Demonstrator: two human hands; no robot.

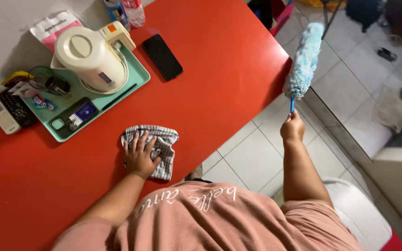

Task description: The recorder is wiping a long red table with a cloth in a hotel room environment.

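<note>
Pink-shirted person's left hand (pixel 139 155) lies flat, fingers spread, on a checked cloth (pixel 157 144) near the red surface (pixel 219 74) front edge; right hand (pixel 292 128) clenches a blue duster (pixel 304 62) beyond its right edge.

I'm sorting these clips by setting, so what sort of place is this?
Most likely a home, perhaps a kitchen or dining corner. A kettle stands on a tray on a red table, remotes lie beside it, and the floor is tiled. The left hand presses a cloth; the right hand holds a duster.

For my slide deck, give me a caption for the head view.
Left hand presses checked cloth on red table; right hand holds blue duster.
</note>
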